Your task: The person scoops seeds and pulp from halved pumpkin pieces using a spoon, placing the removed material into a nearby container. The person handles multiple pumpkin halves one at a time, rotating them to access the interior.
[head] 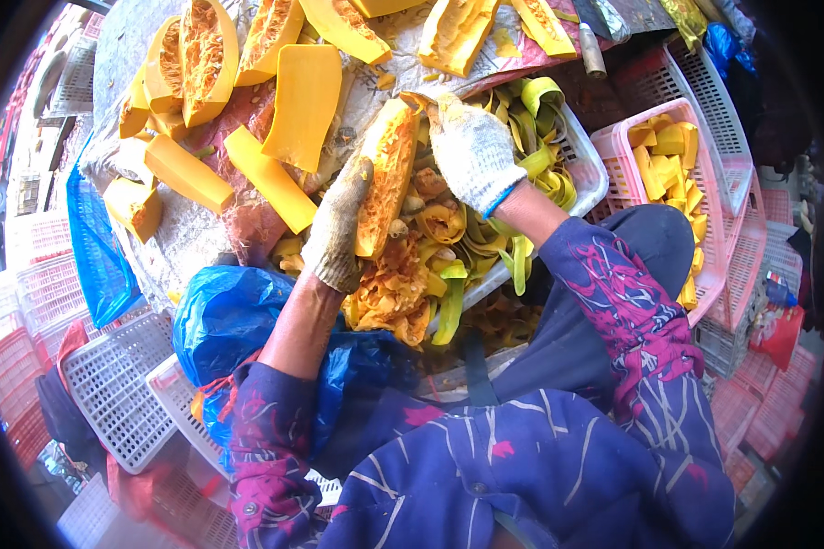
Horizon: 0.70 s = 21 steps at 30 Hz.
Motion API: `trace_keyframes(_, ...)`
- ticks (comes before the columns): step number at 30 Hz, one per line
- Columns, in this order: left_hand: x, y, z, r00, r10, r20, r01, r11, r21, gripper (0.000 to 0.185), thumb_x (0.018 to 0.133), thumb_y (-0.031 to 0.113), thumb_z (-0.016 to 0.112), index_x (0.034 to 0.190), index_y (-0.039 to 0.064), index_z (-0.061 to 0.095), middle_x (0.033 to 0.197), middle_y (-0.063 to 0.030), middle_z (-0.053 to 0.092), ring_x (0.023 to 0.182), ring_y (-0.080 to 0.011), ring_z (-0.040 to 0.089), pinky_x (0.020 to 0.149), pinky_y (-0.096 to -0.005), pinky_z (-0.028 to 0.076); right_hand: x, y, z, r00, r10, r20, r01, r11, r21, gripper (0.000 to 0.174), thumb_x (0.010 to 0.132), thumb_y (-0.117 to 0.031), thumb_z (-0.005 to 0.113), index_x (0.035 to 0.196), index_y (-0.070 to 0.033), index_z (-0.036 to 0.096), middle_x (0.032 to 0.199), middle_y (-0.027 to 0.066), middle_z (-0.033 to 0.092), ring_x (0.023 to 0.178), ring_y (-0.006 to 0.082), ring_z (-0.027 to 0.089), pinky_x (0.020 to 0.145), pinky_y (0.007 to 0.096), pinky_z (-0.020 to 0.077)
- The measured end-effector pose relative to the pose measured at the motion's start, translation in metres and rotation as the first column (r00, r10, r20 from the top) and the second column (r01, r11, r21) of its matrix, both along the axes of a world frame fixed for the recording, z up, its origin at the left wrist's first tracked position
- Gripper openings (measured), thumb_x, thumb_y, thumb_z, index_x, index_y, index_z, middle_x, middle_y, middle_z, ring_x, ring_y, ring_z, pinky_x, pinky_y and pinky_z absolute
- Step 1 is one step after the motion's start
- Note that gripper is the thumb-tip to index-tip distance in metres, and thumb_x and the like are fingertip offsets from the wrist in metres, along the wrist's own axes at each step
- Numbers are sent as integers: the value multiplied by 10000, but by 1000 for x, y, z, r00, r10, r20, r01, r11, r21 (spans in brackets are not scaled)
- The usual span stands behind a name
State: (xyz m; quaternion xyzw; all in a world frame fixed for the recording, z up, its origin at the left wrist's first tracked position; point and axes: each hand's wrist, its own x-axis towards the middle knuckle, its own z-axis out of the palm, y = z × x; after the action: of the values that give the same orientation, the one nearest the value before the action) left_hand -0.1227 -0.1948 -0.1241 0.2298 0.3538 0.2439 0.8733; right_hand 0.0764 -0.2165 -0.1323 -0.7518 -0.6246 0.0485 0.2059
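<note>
A long pumpkin wedge (pixel 388 185) stands nearly on end over the scraps, its stringy orange inner side up. My left hand (pixel 340 213), in a soiled knit glove, grips the wedge along its left side. At the wedge's upper end is my right hand (pixel 474 147), in a white knit glove with a blue cuff. Its fingers close on a small curved tool (pixel 417 100), mostly hidden, which meets the wedge's tip. Below both hands, a white plastic crate (pixel 587 168) holds green-yellow peel strips (pixel 546 154) and stringy pumpkin pulp (pixel 391 288).
Peeled pumpkin pieces (pixel 303 103) and seedy halves (pixel 202 65) lie on the cloth-covered table ahead. At right, a pink basket (pixel 711 274) contains cut pumpkin chunks (pixel 669 161). A handle (pixel 592 51) juts over the table edge. Blue plastic bags (pixel 230 316) and a grey crate (pixel 120 391) sit left.
</note>
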Motion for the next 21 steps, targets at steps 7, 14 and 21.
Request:
trace_keyframes(7,-1,-1,-2,999,-1,43,0,1000,16,566,1016,341,528,1428,-26,397,1182,-211,634,890,-282,711,589,-301,636,2,1,-3,1000,16,-9,-16,1000,13,218,935,-214,514,964,-40,642,797,181,676,748,361,670,671,475,535)
trace_keyframes(14,-1,-1,-7,1000,-22,-19,23,999,41,564,1002,343,559,1404,-27,419,1134,-189,652,847,-252,708,544,-273,620,6,-2,-13,991,136,16,-137,989,57,229,919,-207,519,960,-21,646,878,218,670,848,372,656,758,481,525)
trace_keyframes(21,3,-7,-12,999,-9,-41,11,998,59,556,994,394,562,1365,-8,462,1082,-165,659,786,-231,700,517,-280,608,7,-16,-9,948,316,35,-313,948,-58,231,928,-190,519,1000,-7,639,869,178,646,826,366,606,751,471,489)
